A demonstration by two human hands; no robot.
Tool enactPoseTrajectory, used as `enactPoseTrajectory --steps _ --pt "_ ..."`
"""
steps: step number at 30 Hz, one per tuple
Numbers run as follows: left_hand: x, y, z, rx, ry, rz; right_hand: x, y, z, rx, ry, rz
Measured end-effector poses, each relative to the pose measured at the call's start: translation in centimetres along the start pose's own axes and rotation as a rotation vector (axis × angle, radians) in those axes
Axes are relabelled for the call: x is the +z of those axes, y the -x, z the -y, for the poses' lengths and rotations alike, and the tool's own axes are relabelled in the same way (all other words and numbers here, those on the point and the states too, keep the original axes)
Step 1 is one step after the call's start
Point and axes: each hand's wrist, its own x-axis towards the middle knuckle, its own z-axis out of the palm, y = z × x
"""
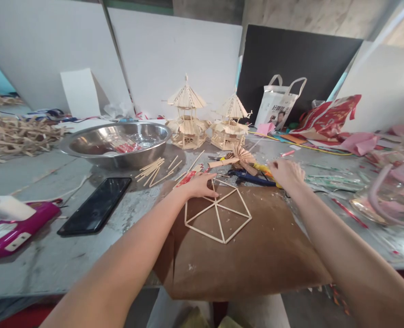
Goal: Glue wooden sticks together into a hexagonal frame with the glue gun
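Looks like we're steadying the stick frame (pixel 216 203) on the brown sheet (pixel 256 259) at the table's (pixel 61 259) front edge, left hand (pixel 201 184) open over its far side. Right hand's (pixel 288 174) curled; can't tell if it's holding anything. Next move probably wants gentleness.

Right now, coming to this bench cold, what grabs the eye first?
Probably the two roofed stick towers, standing side by side at the back of the table. Next, the spoked stick frame lying flat on the brown sheet in front, the left hand covering part of its far left side. Then the shiny metal bowl, left of the towers and behind the black phone.
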Motion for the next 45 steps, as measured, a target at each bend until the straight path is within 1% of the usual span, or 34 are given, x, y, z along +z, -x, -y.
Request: enactPoseTrajectory --steps 1,2,4,5,7,10,12,14,16,18,23,28,31,33,35,39,41,43,45 --pt "0.0 0.0 0.0 0.001 0.007 -0.003 -0.2 0.9 0.8 -0.023 0.021 -0.037" --pt "0.1 0.0 0.1 0.005 0.011 -0.007 -0.3 1.8 1.7 -0.126 -0.014 0.003" --pt "0.2 0.0 0.1 0.014 0.018 -0.019 0.0 3.4 3.1 -0.365 -0.165 0.169" --pt "0.2 0.0 0.1 0.018 0.02 -0.02 0.3 4.1 3.5 -0.443 -0.239 0.256" --pt "0.2 0.1 0.1 0.019 0.019 -0.014 1.1 5.0 3.8 -0.504 -0.313 0.372" --pt "0.1 0.2 -0.1 0.012 0.003 -0.001 2.1 5.3 3.1 -0.517 -0.364 0.477" --pt "0.0 0.2 -0.2 0.005 -0.009 -0.001 2.6 5.1 2.4 -0.5 -0.395 0.504" --pt "0.0 0.2 -0.3 0.001 -0.016 0.001 3.0 4.8 2.0 -0.469 -0.38 0.463" --pt "0.0 0.1 -0.3 0.001 -0.015 0.005 3.4 4.4 1.8 -0.448 -0.313 0.387" --pt "0.1 0.0 -0.2 0.005 -0.011 0.004 3.6 4.1 1.8 -0.448 -0.249 0.339" --pt "0.4 -0.2 0.2 0.042 0.006 -0.007 4.0 4.0 2.0 -0.434 -0.232 0.317" --pt "0.4 -0.4 0.3 0.041 0.015 0.001 4.2 3.9 1.9 -0.426 -0.241 0.305" --pt "0.4 -0.4 0.3 0.04 0.017 -0.002 4.3 3.9 1.9 -0.429 -0.249 0.321" --pt "0.4 -0.3 0.3 0.034 0.013 -0.005 4.1 3.9 1.9 -0.435 -0.269 0.353" --pt "0.4 -0.3 0.2 0.026 0.009 -0.007 3.7 4.0 1.8 -0.447 -0.301 0.423" --pt "0.4 -0.3 0.2 0.034 0.009 -0.008 2.6 4.0 1.2 -0.459 -0.418 0.667" --pt "0.4 -0.3 0.3 0.036 0.002 -0.009 2.2 4.0 0.9 -0.48 -0.463 0.755" --pt "0.5 -0.3 0.4 0.037 -0.002 -0.013 1.9 4.0 0.7 -0.509 -0.457 0.795" --pt "0.5 -0.4 0.4 0.041 -0.001 -0.017 1.9 4.0 0.7 -0.533 -0.41 0.808"
